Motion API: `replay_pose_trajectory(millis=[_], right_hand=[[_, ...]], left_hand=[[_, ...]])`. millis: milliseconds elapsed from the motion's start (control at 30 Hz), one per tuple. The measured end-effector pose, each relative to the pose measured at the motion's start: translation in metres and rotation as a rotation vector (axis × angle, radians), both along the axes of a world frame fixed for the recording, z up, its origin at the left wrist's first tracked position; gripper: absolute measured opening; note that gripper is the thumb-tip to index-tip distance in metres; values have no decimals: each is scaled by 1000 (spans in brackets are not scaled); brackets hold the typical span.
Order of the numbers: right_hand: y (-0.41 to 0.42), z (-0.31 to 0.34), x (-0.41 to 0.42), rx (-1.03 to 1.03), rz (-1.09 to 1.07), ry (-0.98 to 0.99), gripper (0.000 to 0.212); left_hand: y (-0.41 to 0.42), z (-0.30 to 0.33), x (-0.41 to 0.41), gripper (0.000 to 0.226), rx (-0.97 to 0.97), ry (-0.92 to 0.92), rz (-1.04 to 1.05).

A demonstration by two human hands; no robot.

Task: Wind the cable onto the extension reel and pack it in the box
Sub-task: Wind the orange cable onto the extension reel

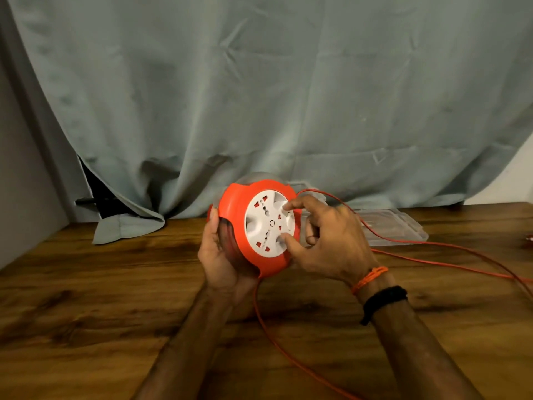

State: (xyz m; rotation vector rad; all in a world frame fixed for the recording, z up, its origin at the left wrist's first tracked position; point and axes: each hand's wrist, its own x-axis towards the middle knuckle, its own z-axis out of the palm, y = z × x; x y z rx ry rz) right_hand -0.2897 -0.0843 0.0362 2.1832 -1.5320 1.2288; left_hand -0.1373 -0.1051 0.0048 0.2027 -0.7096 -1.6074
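An orange extension reel (235, 215) with a white socket face is held up above the wooden table (86, 284), tilted toward me. My left hand (219, 258) cups its back and lower rim. My right hand (328, 241) has thumb and forefinger curled onto the white face disc. A thin orange cable (277, 339) drops from the reel's bottom, runs toward me and loops off to the right across the table. A clear plastic box (398, 226) lies flat behind my right hand.
A grey-green curtain (259, 96) hangs behind the table and drapes onto its back edge. A small red object (529, 241) peeks in at the right edge. Bare wood lies at the left and front.
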Motion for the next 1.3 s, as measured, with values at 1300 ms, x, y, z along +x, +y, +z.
replay_pose_trajectory(millis=[1300], right_hand=[[-2,0,2,63,-77,-67,48]], left_hand=[[-1,0,4,72,18,-48,44]])
